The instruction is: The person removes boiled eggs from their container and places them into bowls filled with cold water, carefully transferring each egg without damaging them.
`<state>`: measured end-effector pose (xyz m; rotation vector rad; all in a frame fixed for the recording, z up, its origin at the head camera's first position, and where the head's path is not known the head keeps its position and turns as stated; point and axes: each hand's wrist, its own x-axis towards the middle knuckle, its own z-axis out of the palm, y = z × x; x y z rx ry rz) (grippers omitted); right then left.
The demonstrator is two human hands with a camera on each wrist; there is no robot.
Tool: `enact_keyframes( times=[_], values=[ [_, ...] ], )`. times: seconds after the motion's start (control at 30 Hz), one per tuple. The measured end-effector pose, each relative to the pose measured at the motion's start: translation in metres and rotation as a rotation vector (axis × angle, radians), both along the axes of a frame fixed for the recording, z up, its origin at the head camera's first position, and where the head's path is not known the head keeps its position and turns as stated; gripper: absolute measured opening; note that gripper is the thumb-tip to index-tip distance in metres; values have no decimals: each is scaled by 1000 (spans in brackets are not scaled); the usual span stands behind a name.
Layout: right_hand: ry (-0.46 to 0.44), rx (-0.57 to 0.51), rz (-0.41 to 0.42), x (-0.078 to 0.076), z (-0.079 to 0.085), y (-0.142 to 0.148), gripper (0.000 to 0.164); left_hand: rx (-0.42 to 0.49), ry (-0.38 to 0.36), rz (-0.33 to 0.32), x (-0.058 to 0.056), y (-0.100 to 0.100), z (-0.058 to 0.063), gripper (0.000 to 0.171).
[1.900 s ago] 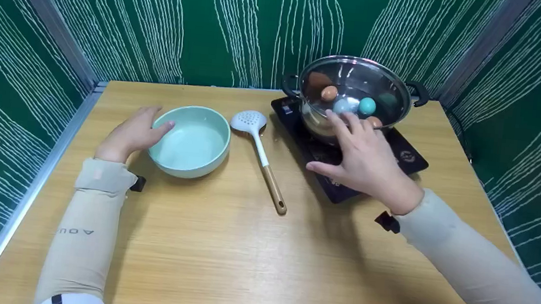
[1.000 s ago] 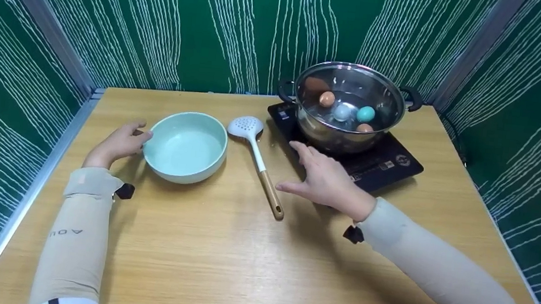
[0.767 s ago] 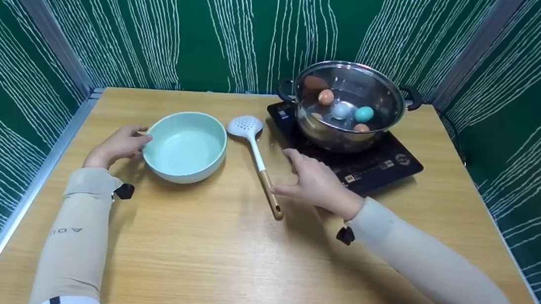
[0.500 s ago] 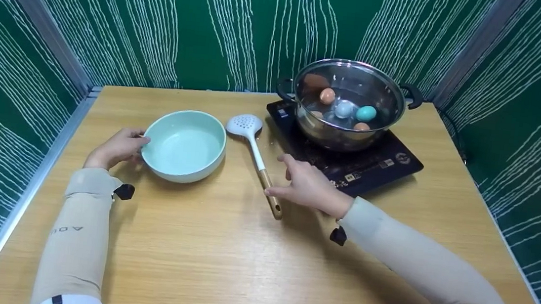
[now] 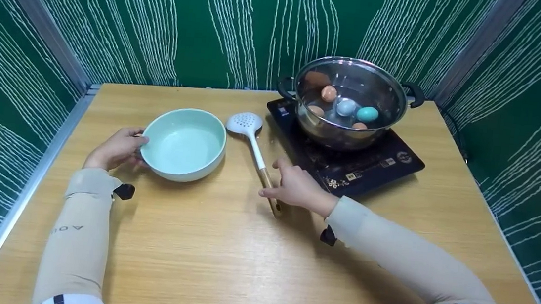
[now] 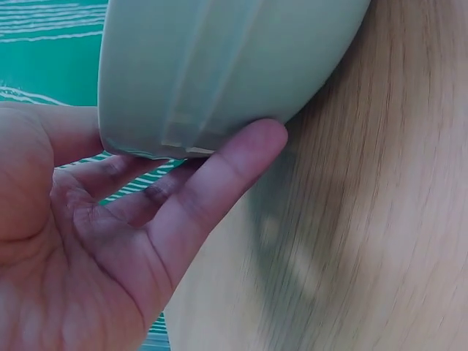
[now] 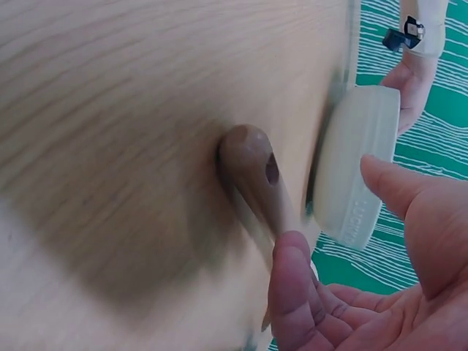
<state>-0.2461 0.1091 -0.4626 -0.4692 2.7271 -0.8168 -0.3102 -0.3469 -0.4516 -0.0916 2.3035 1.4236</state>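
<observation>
In the head view, my left hand holds the left rim of a mint-green bowl. Its thumb is at the rim and its fingers press the outer wall, as the left wrist view shows on the bowl. My right hand is at the wooden handle of a white skimmer that lies on the table. The right wrist view shows the handle end near my bent fingers, with the thumb spread away. Whether the fingers touch the handle I cannot tell.
At the back right a steel pot with black handles stands on a black induction cooktop. Several eggs lie in it, among them a teal egg and a pale blue egg. Green walls enclose the wooden table.
My right hand has moved from the pot left and toward me, down to the skimmer handle. The left hand has shifted slightly down along the bowl's rim and now holds it.
</observation>
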Motion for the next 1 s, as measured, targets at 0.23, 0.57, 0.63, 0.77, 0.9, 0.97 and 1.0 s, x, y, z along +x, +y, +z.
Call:
enact_keyframes(
  times=[0.23, 0.57, 0.63, 0.77, 0.9, 0.97, 1.0],
  values=[
    [-4, 54, -25, -2, -7, -7, 70, 61, -2, 0, -2, -1, -4, 59],
    [-35, 139, -59, -7, -15, -16, 44, 67, 0, -7, 2, -2, -3, 59],
    [-59, 142, -62, -8, -17, -18, 40, 77, 4, -2, 2, -1, -3, 59],
    [-94, 146, -68, -11, -18, -21, 39, 84, 9, 5, 2, -1, -4, 59],
    [-121, 127, -69, -15, -21, -21, 38, 77, 11, 1, 2, -1, -5, 59],
    [-154, 96, -69, -17, -21, -19, 38, 82, 9, -3, 2, -1, -6, 59],
    [-153, 64, -58, -24, -33, -17, 41, 86, 10, -5, 2, 0, -6, 59]
  ],
)
